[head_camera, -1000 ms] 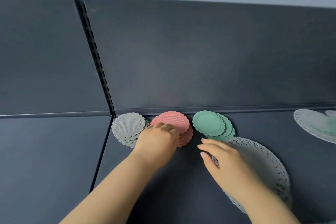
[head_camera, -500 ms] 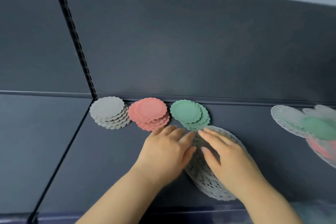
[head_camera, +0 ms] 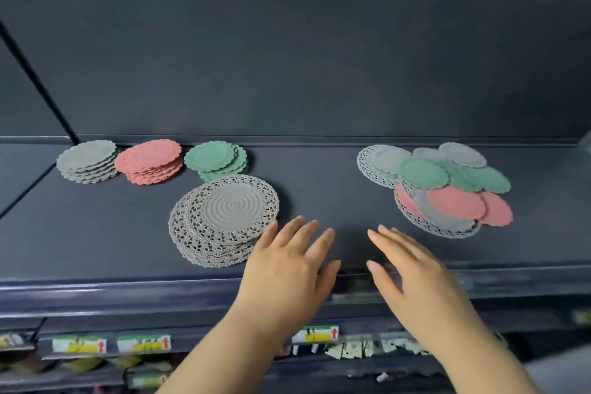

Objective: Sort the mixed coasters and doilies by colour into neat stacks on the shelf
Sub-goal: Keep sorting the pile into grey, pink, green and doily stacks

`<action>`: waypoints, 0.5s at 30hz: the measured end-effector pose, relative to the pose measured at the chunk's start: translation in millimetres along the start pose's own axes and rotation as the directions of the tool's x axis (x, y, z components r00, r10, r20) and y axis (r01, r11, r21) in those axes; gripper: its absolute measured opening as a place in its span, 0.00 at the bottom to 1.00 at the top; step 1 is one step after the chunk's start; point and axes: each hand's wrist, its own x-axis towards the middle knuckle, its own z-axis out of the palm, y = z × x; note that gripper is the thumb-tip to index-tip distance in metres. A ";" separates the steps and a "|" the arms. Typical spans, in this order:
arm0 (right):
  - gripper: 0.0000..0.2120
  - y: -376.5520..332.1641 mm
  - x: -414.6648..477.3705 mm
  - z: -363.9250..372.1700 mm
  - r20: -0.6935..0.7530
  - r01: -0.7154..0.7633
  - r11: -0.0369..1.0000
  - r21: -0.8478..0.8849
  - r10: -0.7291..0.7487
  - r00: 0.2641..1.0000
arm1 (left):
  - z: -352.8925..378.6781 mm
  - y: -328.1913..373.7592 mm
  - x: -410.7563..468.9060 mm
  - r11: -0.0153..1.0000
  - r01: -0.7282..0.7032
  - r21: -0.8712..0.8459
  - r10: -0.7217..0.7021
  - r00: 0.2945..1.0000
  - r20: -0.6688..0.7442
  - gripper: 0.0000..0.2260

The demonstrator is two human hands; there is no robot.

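Though straight-fingered, left hand [head_camera: 284, 269] beside doily stack [head_camera: 224, 221], right hand [head_camera: 415, 278] alongside.

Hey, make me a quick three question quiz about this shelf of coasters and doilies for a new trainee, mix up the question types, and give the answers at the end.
1. True or false: the left hand and the right hand both hold nothing.
2. Which coaster stack sits between the grey stack and the green stack? A. pink stack B. blue stack C. yellow stack
3. Short answer: which hand is nearer the unsorted pile?
Key: 1 true; 2 A; 3 the right hand.
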 end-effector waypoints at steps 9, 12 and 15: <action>0.26 48.8 3.2 -7.3 -0.030 -0.057 0.995 0.084 0.060 0.998 | 19.1 23.8 24.4 0.999 -0.006 0.049 0.007 1.000 -0.028 0.19; 0.27 54.6 15.8 -6.2 -0.053 -0.066 0.994 0.082 0.071 0.996 | 26.3 16.5 38.8 0.999 -0.008 0.045 0.009 1.000 -0.029 0.19; 0.27 62.2 30.0 -10.9 -0.092 -0.040 0.997 0.062 0.045 0.995 | 33.0 12.7 54.9 1.000 -0.010 0.026 0.011 0.998 -0.057 0.20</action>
